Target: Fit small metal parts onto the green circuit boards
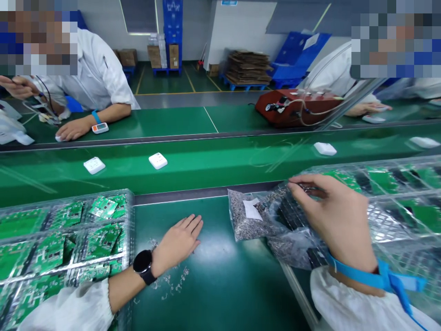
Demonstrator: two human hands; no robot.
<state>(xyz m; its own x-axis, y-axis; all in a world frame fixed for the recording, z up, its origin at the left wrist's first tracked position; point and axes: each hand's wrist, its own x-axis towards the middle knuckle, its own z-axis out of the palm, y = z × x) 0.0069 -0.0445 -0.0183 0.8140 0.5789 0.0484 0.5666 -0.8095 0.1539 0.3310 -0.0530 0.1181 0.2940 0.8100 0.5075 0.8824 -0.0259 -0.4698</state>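
Note:
My left hand (pixel 182 239) lies flat on the green work mat (pixel 220 285), fingers stretched out, holding nothing. Small clear bits (pixel 177 280) are scattered beside its wrist. My right hand (pixel 332 214) is raised on the right with thumb and forefinger pinched together; what is between them, if anything, is too small to make out. Just left of and below those fingertips lies a clear plastic bag (pixel 237 214) full of tiny metal-looking parts, with a white label (pixel 252 209) on it. Another plastic bag (pixel 292 248) lies partly under the right hand.
Clear trays of green circuit boards stand at left (pixel 129 230) and right (pixel 382 200). Beyond the mat runs a green conveyor belt (pixel 220 161) carrying several white devices (pixel 158 161). Co-workers sit across it, one hand (pixel 74 128) resting on the far bench near a red-brown box (pixel 299 110).

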